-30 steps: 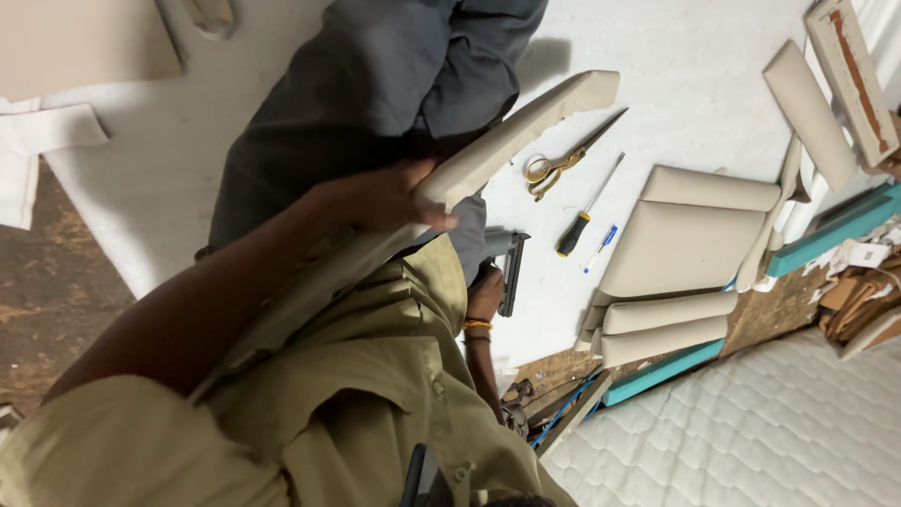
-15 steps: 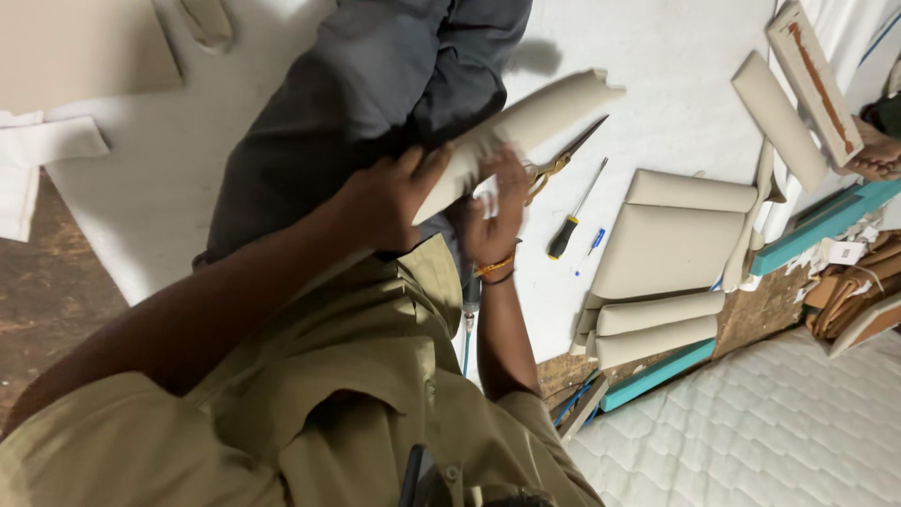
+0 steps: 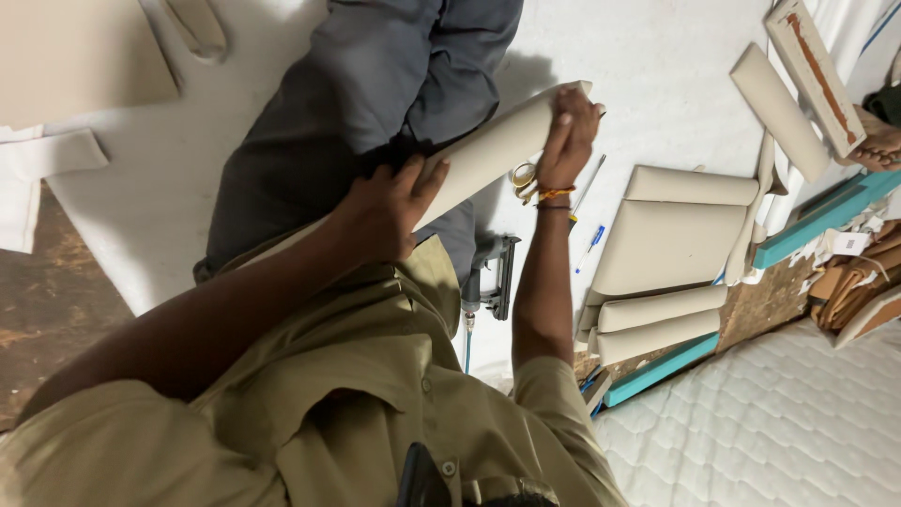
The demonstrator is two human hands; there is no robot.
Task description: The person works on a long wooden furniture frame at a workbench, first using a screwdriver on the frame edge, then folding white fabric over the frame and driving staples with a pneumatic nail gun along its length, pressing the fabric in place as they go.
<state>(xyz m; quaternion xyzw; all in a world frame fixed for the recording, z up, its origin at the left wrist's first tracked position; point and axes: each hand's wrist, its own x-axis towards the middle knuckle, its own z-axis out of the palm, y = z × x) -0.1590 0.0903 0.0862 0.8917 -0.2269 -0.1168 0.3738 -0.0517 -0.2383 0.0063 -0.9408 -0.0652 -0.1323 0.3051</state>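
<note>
I sit on the floor in an olive shirt and grey trousers, with a long beige padded panel [image 3: 488,155] slanting across my lap. My left hand [image 3: 385,211] grips the panel around its middle from below. My right hand [image 3: 568,141] closes over its far upper end. Behind my right wrist, a pair of scissors [image 3: 521,178] lies on the white sheet. A black staple gun [image 3: 495,277] with a hose rests by my right thigh.
A screwdriver [image 3: 588,183] and a blue pen [image 3: 593,239] lie right of the scissors. Several beige padded pieces [image 3: 666,244] are stacked at right, beside a teal-edged board [image 3: 657,368] and a quilted mattress [image 3: 779,422]. Another person's foot [image 3: 878,145] shows at far right. A flat beige panel [image 3: 75,56] lies top left.
My right hand rose from beside my lap and moved along the panel to grip its far end. My left hand slid lower on the panel, which now stands steeper.
</note>
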